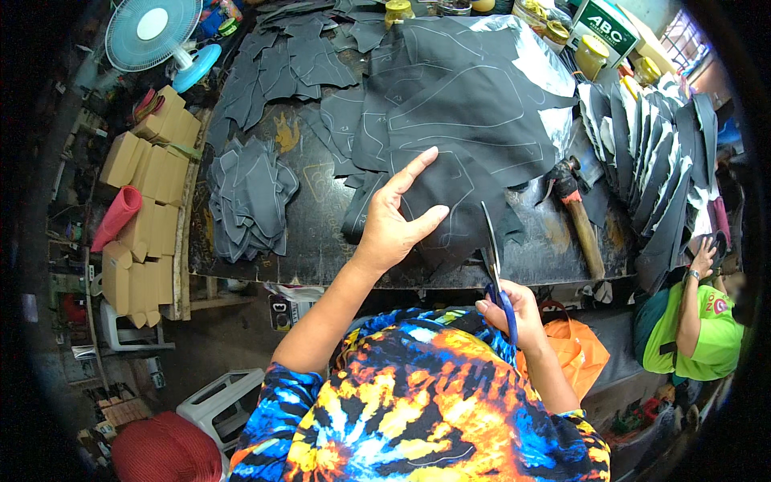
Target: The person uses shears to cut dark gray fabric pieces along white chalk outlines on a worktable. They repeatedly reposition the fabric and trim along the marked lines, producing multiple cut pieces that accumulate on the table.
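Right grip (522,313) holds scissors (495,269), marked dark sheets (462,96) lying ahead and leftward.

Workshop, sheet-cutting type. Evidence: counter (313,241), dark, scuffed; black sheets (462,96), marked with pale pattern outlines, spread from far edge to near; scissors (495,273), blue-handled, over near edge; cut pieces (253,193), piled toward near left corner; hammer (581,225), wooden-handled, right part of near edge; jars (592,59), yellowish, toward far right corner; co-worker (711,337), green top, off near right corner.

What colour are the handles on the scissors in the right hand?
The scissor handles are blue, seen best in the head view.
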`<state>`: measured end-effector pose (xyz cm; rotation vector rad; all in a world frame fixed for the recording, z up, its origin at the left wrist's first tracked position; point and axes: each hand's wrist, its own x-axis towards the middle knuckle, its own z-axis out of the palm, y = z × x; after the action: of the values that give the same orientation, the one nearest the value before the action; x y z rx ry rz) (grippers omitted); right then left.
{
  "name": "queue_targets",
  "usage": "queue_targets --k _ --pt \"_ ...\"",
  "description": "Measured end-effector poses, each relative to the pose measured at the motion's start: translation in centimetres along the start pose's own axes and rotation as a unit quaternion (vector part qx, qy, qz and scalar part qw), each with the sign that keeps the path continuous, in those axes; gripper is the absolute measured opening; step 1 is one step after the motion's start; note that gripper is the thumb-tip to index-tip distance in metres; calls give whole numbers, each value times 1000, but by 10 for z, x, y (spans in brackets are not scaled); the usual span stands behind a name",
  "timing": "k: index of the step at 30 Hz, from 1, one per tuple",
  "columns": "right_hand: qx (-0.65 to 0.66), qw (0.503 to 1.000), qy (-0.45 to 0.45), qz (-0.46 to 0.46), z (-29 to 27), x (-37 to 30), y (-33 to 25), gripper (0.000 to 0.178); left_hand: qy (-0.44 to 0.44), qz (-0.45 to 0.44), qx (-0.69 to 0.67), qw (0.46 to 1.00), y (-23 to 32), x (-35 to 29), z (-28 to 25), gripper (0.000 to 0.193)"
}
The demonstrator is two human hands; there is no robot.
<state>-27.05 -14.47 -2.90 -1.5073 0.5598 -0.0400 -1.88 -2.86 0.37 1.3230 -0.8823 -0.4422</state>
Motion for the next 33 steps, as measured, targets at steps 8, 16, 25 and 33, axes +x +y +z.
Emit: queue_targets --k 8,16,25,33 --pt "87 995 -48 -18 1 13 -13 25 -65 -40 -8 997 6 -7 2 71" --pt "40 998 -21 41 0 3 -19 24 -69 -31 -3 997 3 -10 -2 82" --pt "-24 1000 -7 10 -2 1 -8 26 -1 -25 -72 997 -6 7 3 83" --pt "14 999 -29 -40 -4 5 -8 25 -38 -34 -6 999 4 -3 8 72"
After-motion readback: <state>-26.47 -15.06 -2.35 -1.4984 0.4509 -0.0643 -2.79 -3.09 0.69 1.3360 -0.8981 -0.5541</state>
